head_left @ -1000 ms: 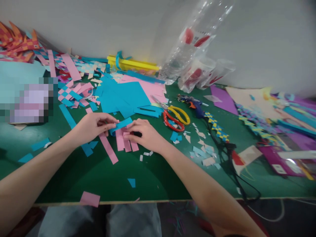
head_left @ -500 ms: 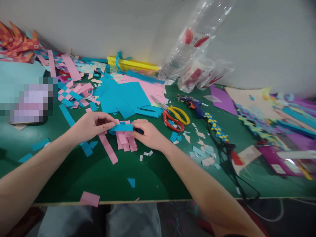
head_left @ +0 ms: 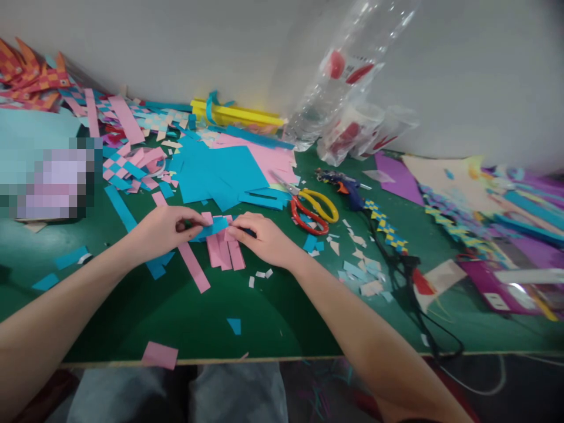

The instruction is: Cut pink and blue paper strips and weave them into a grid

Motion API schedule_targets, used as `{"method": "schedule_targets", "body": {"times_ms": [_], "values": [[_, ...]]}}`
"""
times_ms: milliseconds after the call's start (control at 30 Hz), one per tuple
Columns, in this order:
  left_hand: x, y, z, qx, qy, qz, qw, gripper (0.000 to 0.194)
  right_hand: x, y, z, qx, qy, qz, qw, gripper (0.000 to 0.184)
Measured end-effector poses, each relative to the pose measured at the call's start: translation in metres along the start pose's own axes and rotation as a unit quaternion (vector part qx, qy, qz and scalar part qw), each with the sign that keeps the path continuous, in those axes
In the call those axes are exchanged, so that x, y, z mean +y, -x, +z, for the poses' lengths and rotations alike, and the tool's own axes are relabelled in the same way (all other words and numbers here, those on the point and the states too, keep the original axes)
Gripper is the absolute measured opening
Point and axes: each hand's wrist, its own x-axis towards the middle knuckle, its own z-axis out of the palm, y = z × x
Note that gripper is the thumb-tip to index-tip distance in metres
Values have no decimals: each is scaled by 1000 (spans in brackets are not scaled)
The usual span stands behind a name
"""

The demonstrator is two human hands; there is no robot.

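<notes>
A short blue paper strip (head_left: pixel 218 225) lies across several pink paper strips (head_left: pixel 225 254) that hang down toward me, partly woven together. My left hand (head_left: pixel 164 234) pinches the blue strip at its left end, thumb and forefinger closed. At the right end, my right hand (head_left: pixel 265 238) is closed with its fingertips on the blue strip and the pink strip beside it. My fingers hide both ends of the weave. A long loose pink strip (head_left: pixel 194 267) slants on the table just below my left hand.
Behind my hands lie blue paper sheets (head_left: pixel 220 173). Scissors (head_left: pixel 311 208) with red and yellow handles and a glue gun (head_left: pixel 350 191) with a black cord lie to the right. Plastic cups (head_left: pixel 352 126) lean on the wall. Paper scraps (head_left: pixel 363 267) are scattered on the green table (head_left: pixel 282 329).
The blue strip between my hands has tilted and now passes under pink strips at its ends, where it lay flat on top before. My right fingertips have shifted slightly left.
</notes>
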Motion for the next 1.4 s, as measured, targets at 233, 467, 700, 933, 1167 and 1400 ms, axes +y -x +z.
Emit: {"method": "schedule_targets", "body": {"times_ms": [233,467,700,933,1167,1400], "values": [[4,0,-1,-37,-21,67,997,23,-3,1,2,27,-61,37,997,36],[3,-1,6,6,-46,62,997,24,-3,1,3,42,-50,8,998,35],[4,-2,15,35,-51,35,997,30,-3,6,-1,88,17,-73,993,36],[5,1,8,56,-59,60,995,34,13,9,-21,43,120,-84,988,12],[7,2,1,30,-37,87,995,31,21,10,-23,-47,153,-60,985,40],[0,0,3,15,-73,51,996,20,18,10,-24,-61,158,-50,984,41]]}}
